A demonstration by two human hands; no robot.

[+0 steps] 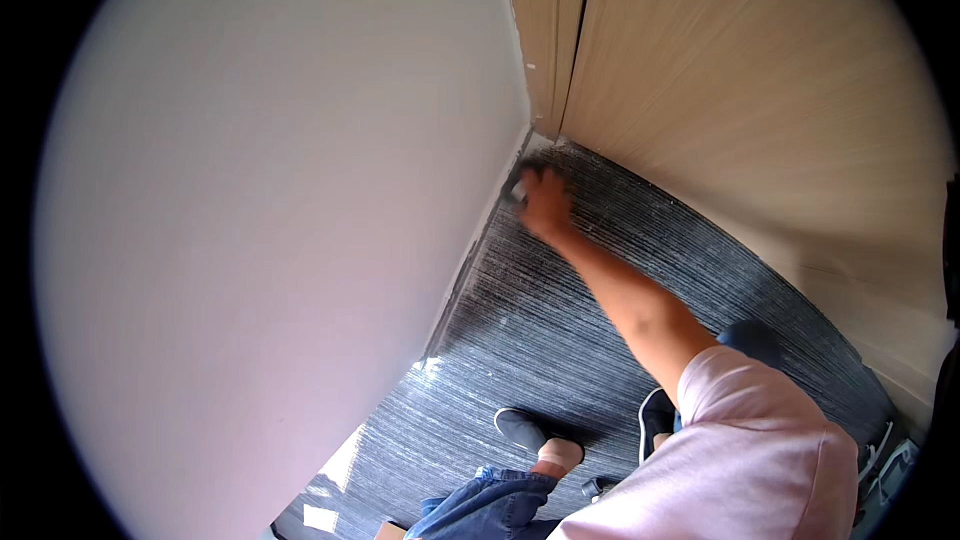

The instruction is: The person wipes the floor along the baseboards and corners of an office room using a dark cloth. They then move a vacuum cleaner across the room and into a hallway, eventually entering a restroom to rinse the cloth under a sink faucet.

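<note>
I had the right hand (pixel 545 204) stretched down to the corner, fingers closed around a small dark object (pixel 511 183), too blurred for me to identify. That object was low against the foot of the white wall (pixel 260 200), at the edge of the dark striped floor (pixel 540 310), near the pale wooden panel (pixel 740 60). The left hand was out of my view, so I could not tell its state.

The floor (pixel 560 340) is dark with fine pale streaks; on it stand two dark shoes (pixel 522 427), a small dark item (pixel 597 487) lies near them, and bright patches (pixel 320 518) show at lower left
</note>
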